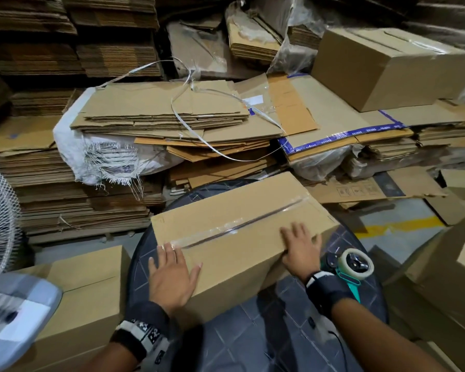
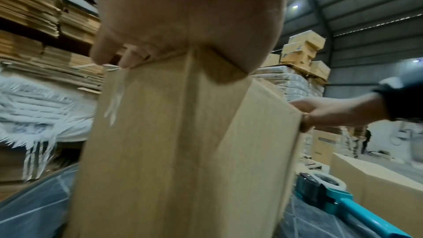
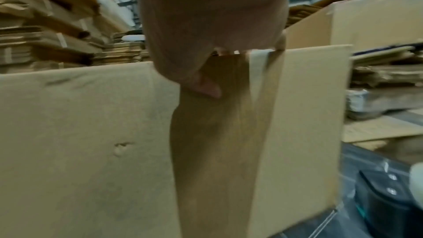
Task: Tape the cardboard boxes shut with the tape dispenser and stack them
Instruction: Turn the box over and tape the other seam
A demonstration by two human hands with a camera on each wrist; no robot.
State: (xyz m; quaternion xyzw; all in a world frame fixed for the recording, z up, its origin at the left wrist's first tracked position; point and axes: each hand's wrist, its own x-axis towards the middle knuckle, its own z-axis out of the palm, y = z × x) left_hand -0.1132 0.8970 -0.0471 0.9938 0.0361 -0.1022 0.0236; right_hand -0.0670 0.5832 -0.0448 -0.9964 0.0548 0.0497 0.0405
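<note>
Fingers (image 1: 297, 232) flat on taped box (image 1: 226, 210) top

Black wristband (image 1: 326, 292) on each forearm; the left wristband (image 1: 141, 335) carries a black-and-white patterned marker.

We've got a plain tan box (image 1: 239, 224) sealed with clear tape (image 1: 236, 226), a teal-handled tape dispenser (image 1: 352, 267) holding a white roll, all on a dark grid-patterned table (image 1: 279, 318).
</note>
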